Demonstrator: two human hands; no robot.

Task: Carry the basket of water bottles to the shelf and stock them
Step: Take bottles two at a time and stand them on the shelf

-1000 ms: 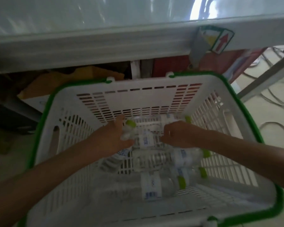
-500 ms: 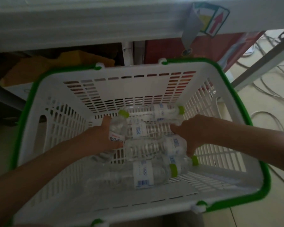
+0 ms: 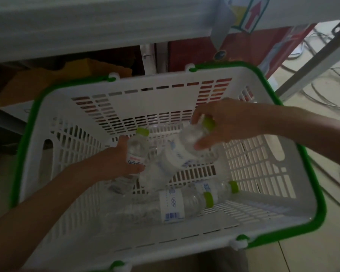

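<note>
A white slotted basket (image 3: 165,99) with a green rim sits on the floor below me. Both my hands are inside it. My left hand (image 3: 122,163) grips a clear water bottle (image 3: 136,148) with a green cap, held nearly upright. My right hand (image 3: 222,126) holds a second water bottle (image 3: 177,154) by its neck, tilted up with its base low. Two more bottles (image 3: 177,207) lie flat on the basket floor near the front, caps pointing right.
A white shelf edge (image 3: 106,26) with an arrow sticker (image 3: 249,14) runs across the top. Under it are yellow cardboard (image 3: 86,67) and a red box (image 3: 234,50). A metal strut (image 3: 310,61) and cables (image 3: 330,91) lie on the floor at the right.
Both hands closed on bottles and lifted them off the basket floor. The right hand rose toward the back right with its bottle tilting up. The camera dipped closer.
</note>
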